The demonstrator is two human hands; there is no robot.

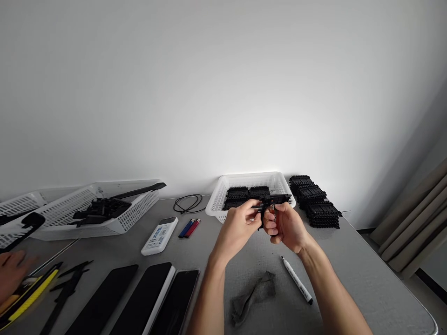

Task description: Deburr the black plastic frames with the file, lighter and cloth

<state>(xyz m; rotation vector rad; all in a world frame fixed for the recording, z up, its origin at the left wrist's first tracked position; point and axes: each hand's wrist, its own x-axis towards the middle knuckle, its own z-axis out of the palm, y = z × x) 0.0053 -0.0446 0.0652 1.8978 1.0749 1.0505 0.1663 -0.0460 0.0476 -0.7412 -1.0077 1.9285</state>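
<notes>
Both hands meet in front of the right basket. My left hand (244, 221) is closed, its fingertips pinching a black plastic part (266, 202) with thin projecting pieces. My right hand (284, 228) is wrapped round what looks like an orange lighter (273, 212), thumb near its top, right against the black part. Fingers cover most of the lighter, and no flame can be made out. Behind the hands, the white basket (223, 186) holds stacks of black ribbed plastic pieces (237, 193). More stacks of black pieces (316, 200) stand on the table to its right.
A white marker (296, 279) and grey cloth (253, 298) lie nearby. Leftward are blue (186, 228) and red lighters (193, 228), a power bank (159, 236), a cable (188, 203), several phones (139, 298) and a basket of black parts (120, 225). Another person's hand (14, 272) is at far left.
</notes>
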